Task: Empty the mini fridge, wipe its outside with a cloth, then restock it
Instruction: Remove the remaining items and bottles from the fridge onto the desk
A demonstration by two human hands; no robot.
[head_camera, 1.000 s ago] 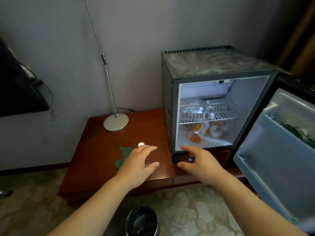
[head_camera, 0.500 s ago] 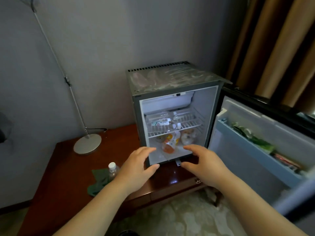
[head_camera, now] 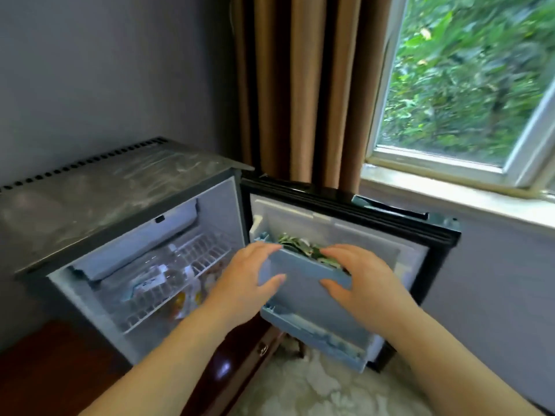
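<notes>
Left hand (head_camera: 247, 279): fingers (head_camera: 264, 248) are lightly curved and close together, with the tips at the top rim of the upper door shelf (head_camera: 303, 267). The thumb is spread apart below them, its tip at the shelf front.

Right hand (head_camera: 359, 280): fingers (head_camera: 335, 253) extend over the green packets (head_camera: 300, 246) lying in that shelf. The thumb is spread wide beneath, at the shelf front.

Neither hand is closed around anything. Whether the fingertips touch the packets cannot be told. Both palms face down and forward, with wrists straight and bare forearms reaching in from the lower edge.

The mini fridge (head_camera: 120, 202) stands on a wooden cabinet (head_camera: 45, 373), with its door (head_camera: 399, 235) open to the right. A bottle and packaged food lie on and below the wire rack (head_camera: 195, 259).
</notes>
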